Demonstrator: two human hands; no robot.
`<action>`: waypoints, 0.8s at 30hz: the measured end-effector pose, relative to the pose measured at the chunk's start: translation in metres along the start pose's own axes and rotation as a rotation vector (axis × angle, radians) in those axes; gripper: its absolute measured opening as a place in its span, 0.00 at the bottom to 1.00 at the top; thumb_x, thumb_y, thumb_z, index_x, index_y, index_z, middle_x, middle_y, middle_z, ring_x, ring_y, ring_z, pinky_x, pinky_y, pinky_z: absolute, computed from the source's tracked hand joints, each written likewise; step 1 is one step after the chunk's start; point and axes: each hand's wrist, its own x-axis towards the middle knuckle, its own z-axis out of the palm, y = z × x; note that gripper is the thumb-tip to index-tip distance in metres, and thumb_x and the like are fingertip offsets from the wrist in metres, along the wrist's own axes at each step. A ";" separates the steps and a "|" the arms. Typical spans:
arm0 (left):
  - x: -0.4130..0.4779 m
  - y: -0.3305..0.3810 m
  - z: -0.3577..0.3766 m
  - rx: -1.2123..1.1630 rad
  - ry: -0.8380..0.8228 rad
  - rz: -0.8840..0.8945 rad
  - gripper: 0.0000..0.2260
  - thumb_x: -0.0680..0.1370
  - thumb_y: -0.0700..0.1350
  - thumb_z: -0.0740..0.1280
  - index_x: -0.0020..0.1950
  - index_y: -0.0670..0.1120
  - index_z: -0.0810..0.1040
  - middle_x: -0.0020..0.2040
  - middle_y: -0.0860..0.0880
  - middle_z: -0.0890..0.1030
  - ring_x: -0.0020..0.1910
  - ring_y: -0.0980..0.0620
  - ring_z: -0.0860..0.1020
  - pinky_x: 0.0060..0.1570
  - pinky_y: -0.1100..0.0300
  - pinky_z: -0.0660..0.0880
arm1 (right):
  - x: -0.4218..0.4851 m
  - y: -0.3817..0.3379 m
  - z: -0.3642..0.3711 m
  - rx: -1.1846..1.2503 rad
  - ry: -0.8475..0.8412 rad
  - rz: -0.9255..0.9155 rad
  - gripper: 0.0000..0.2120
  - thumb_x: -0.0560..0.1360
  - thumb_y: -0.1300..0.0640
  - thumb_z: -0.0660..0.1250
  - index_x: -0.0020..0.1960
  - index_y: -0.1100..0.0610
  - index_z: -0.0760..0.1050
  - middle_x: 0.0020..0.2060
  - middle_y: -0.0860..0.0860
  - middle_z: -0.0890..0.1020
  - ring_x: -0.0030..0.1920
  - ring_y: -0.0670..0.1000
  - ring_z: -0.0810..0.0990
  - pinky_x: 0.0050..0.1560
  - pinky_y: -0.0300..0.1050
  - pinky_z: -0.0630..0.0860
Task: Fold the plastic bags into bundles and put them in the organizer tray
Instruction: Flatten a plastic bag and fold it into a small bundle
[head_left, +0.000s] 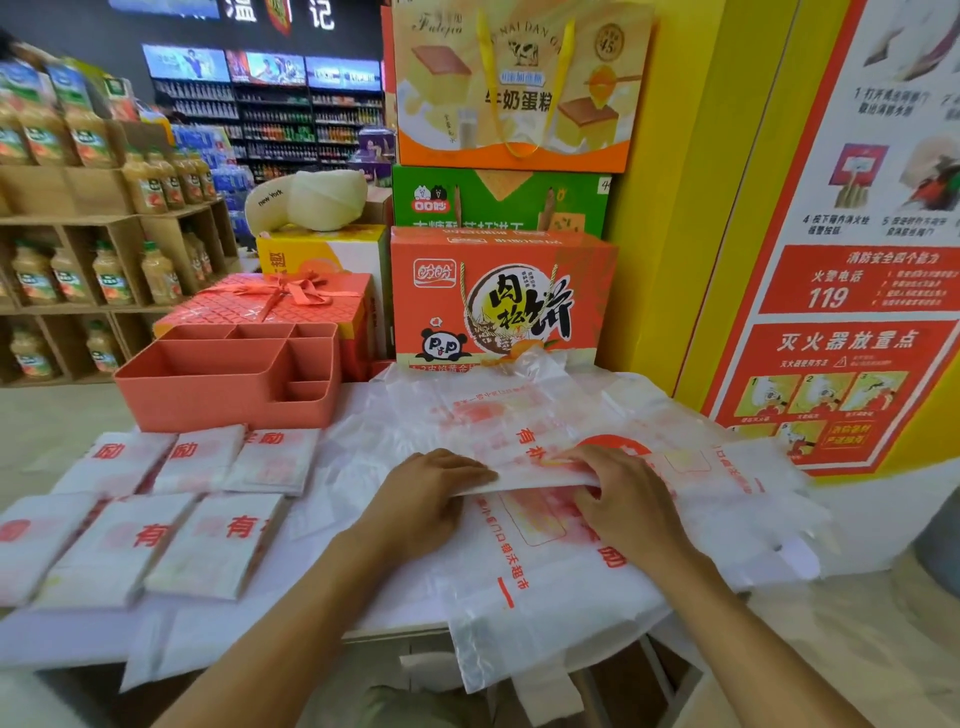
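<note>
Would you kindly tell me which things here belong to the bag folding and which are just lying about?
Job: bag under the hands, left hand, right hand, bundles, tray, loose bags.
Lying about: snack boxes, gift box, pillow, juice bottles.

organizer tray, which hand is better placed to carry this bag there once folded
Probably left: the left hand lies nearer the organizer tray, up to its left; the right hand would have to reach across.
</note>
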 end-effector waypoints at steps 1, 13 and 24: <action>-0.001 0.002 -0.004 -0.009 0.017 -0.023 0.23 0.75 0.40 0.63 0.69 0.55 0.79 0.64 0.53 0.82 0.63 0.50 0.79 0.58 0.52 0.79 | 0.001 0.000 -0.002 -0.028 0.055 0.008 0.14 0.75 0.54 0.71 0.60 0.46 0.80 0.56 0.43 0.83 0.58 0.49 0.78 0.63 0.49 0.75; -0.009 0.045 -0.093 -0.553 0.408 -0.027 0.10 0.81 0.43 0.69 0.61 0.49 0.84 0.57 0.57 0.85 0.52 0.55 0.84 0.45 0.57 0.82 | 0.032 -0.030 -0.088 -0.260 0.409 0.154 0.07 0.80 0.53 0.67 0.52 0.49 0.85 0.42 0.52 0.82 0.39 0.59 0.80 0.33 0.43 0.66; -0.050 0.060 -0.077 -0.217 0.320 0.260 0.15 0.81 0.42 0.67 0.67 0.52 0.80 0.70 0.56 0.78 0.67 0.57 0.78 0.61 0.55 0.79 | 0.112 -0.043 -0.052 0.435 0.010 -0.303 0.28 0.83 0.68 0.59 0.78 0.44 0.66 0.80 0.41 0.56 0.81 0.44 0.52 0.80 0.44 0.53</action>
